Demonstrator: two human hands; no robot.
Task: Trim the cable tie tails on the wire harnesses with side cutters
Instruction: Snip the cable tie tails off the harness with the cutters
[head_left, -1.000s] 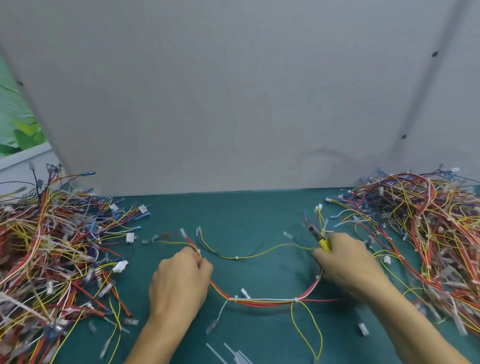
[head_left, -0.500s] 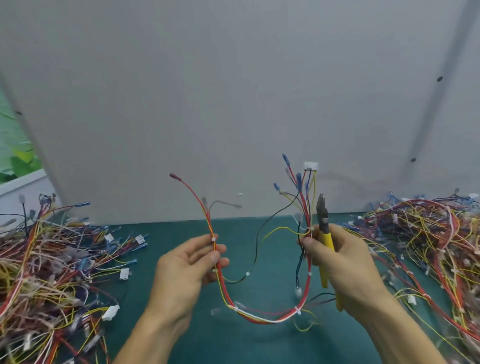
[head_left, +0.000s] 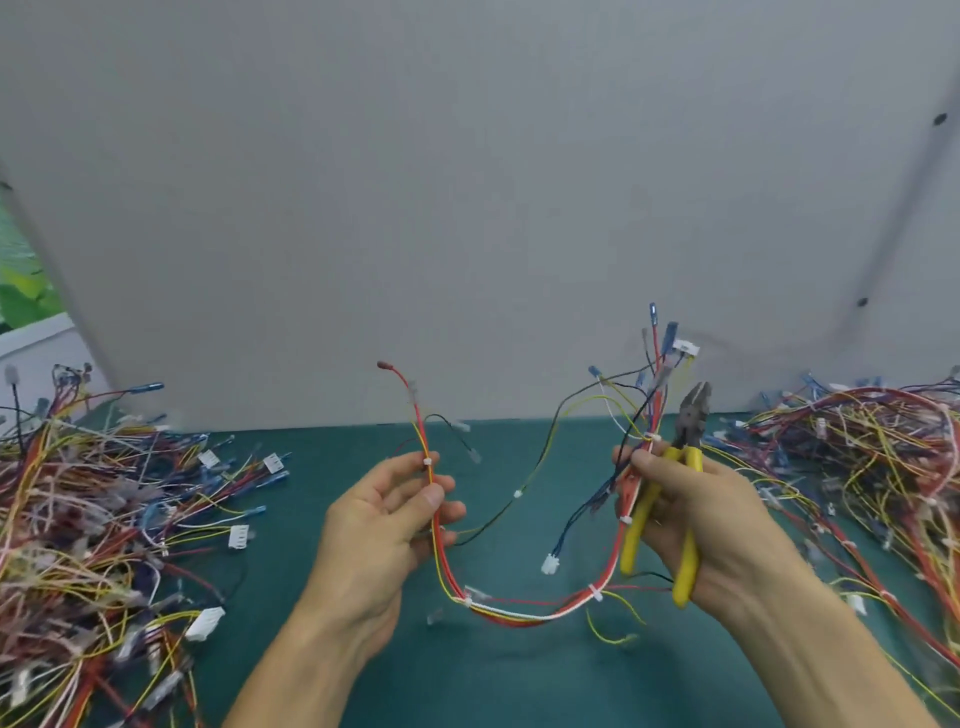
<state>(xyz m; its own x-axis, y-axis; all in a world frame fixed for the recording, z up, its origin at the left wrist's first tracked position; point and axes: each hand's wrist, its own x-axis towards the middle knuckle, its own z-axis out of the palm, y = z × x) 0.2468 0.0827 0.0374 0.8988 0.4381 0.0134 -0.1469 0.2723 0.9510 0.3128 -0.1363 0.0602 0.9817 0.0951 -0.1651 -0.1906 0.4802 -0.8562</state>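
Note:
One wire harness of red, yellow and white wires hangs in a U between my hands above the green table. My left hand pinches its left branch just below a small white cable tie. My right hand grips the yellow-handled side cutters, jaws pointing up, and also holds the harness's right branch against the handles. More white ties sit on the bundle, such as one cable tie near the bottom right. Blue terminals and a white connector stick up above my right hand.
A big heap of harnesses covers the table's left side, and another heap fills the right. A grey panel stands upright behind the green mat. A loose white connector dangles from the held harness.
Both hands lifted the harness off the mat and now hold it up. Since half a second ago the cutters' handles have spread apart in my right hand.

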